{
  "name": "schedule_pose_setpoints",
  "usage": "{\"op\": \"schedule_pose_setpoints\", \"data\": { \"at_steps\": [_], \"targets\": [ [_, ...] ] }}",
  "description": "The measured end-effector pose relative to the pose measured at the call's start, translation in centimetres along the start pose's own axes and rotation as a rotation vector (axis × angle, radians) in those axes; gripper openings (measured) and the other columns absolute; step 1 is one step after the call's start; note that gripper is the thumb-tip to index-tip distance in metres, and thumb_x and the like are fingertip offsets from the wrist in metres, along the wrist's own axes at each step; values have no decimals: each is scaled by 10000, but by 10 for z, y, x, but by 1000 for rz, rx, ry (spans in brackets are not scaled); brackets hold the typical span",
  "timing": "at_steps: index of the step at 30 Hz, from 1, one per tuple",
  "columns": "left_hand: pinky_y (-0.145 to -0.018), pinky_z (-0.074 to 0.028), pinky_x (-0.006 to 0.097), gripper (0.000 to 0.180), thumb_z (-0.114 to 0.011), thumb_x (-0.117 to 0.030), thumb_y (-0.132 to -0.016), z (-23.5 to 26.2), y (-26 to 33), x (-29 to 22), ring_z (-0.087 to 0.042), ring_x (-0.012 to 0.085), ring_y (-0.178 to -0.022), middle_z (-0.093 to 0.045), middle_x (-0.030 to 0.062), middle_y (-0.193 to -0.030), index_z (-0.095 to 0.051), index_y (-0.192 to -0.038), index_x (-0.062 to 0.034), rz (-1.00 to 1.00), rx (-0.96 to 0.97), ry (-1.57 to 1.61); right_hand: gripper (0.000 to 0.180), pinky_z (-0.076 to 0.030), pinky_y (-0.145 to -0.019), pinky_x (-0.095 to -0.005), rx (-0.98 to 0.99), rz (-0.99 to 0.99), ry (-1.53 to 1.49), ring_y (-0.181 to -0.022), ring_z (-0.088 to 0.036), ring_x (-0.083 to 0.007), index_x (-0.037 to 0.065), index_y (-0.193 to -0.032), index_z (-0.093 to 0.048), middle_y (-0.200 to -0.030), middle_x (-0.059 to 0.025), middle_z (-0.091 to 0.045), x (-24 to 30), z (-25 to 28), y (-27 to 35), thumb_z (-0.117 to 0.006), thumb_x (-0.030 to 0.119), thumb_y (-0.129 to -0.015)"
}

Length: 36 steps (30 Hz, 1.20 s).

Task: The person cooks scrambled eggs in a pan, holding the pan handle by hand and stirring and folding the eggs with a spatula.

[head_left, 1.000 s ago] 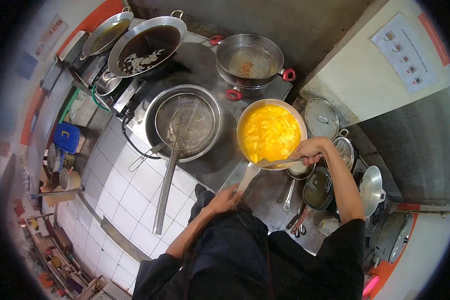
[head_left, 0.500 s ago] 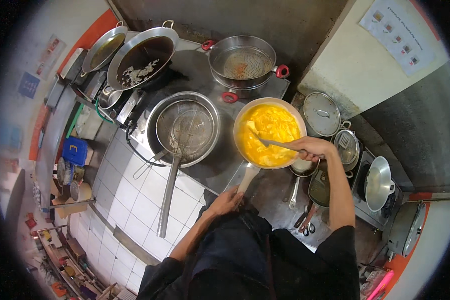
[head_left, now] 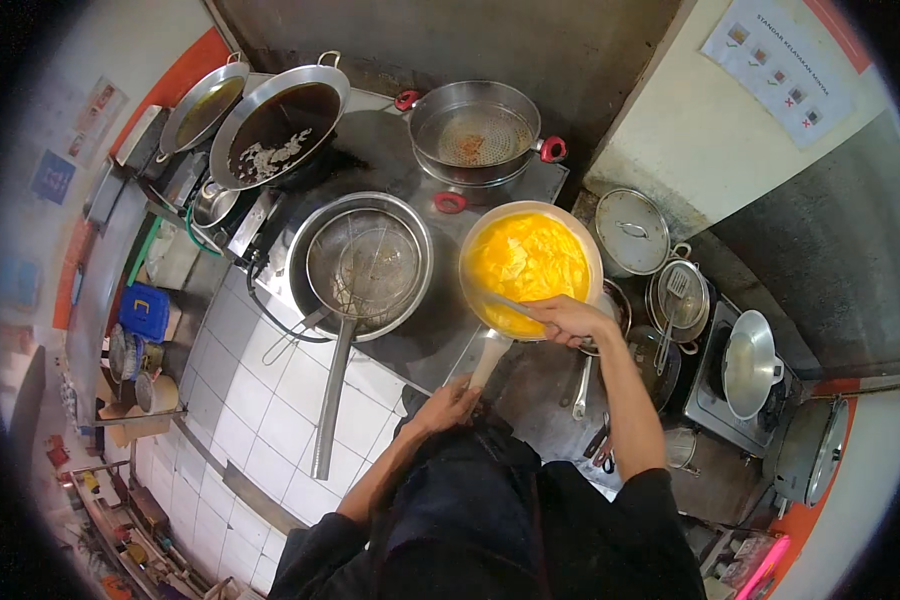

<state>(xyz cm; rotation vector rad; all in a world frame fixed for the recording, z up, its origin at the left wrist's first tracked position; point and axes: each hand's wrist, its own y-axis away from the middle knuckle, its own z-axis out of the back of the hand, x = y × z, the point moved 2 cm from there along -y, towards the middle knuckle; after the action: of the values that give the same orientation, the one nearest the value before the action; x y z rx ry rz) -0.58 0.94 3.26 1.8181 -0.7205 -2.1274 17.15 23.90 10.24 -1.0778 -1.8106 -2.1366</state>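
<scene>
A cream-coloured frying pan (head_left: 596,262) holds bright yellow egg (head_left: 530,258), partly runny and partly set in soft folds. My left hand (head_left: 450,405) is closed round the end of the pan's pale handle, close to my dark apron. In my right hand (head_left: 573,321), a slim grey spatula (head_left: 510,304) is gripped by its handle and reaches across the near side of the pan. Its head lies by the left inner wall, too blurred to make out clearly.
Left of the pan, a long-handled strainer (head_left: 336,390) rests over a metal bowl (head_left: 422,285). Behind stands a red-handled steamer pot (head_left: 530,115). Two oil-filled woks, one large (head_left: 332,88), sit far left. Lidded pots (head_left: 632,232) and an aluminium wok (head_left: 753,365) are at right.
My right hand has moved left and nearer to me, sweeping the spatula from the middle of the egg to the pan's near left side. My left hand keeps its grip on the handle.
</scene>
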Motion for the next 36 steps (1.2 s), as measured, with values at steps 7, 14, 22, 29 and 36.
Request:
{"op": "schedule_pose_setpoints", "data": {
  "at_steps": [7, 14, 22, 29, 36],
  "targets": [
    [-776, -490, 334, 539, -458, -384, -981, -1, -4, 10, -593, 203, -885, -616, 124, -1013, -390, -1366, -12, 29, 53, 59, 457, -213, -370, -205, -206, 122, -265, -413, -273, -38, 123, -1369, -456, -571, 50, -350, 10, -21, -38, -468, 360, -978],
    [-676, -485, 312, 527, -460, -386, -979, -2, -3, 11, -580, 170, -775, -610, 92, -908, -392, -1373, -42, 45, 60, 88, 353, -305, -392, -229, -386, 218, -600, -437, -354, -67, 84, -1219, -515, -606, 0, -413, 5, -12, -54, -430, 314, -965],
    [-663, -495, 322, 528, -470, -393, -976, -1, -2, 5, -586, 174, -773, -626, 101, -930, -405, -1363, -40, 53, 43, 18, 255, -280, -392, -231, -436, 266, -1004, -433, -330, -69, 96, -1153, -479, -590, 15, -379, -60, 12, -37, -403, 264, -978],
    [-700, -516, 338, 520, -477, -370, -977, 0, -6, 15, -602, 189, -799, -642, 118, -947, -405, -1375, -43, 52, 47, 37, 324, -365, -418, -276, -685, 206, -402, -448, -448, -116, 43, -1223, -505, -595, -38, -490, -74, -17, 30, -416, 234, -977],
    [-766, -509, 354, 510, -477, -359, -979, 1, -6, 14, -608, 213, -830, -637, 117, -976, -413, -1370, -39, -13, 26, 18, 460, -348, -389, -256, -859, 172, -186, -445, -429, -88, 79, -1421, -384, -641, -18, -488, -48, -20, 64, -430, 187, -977]
  ]
}}
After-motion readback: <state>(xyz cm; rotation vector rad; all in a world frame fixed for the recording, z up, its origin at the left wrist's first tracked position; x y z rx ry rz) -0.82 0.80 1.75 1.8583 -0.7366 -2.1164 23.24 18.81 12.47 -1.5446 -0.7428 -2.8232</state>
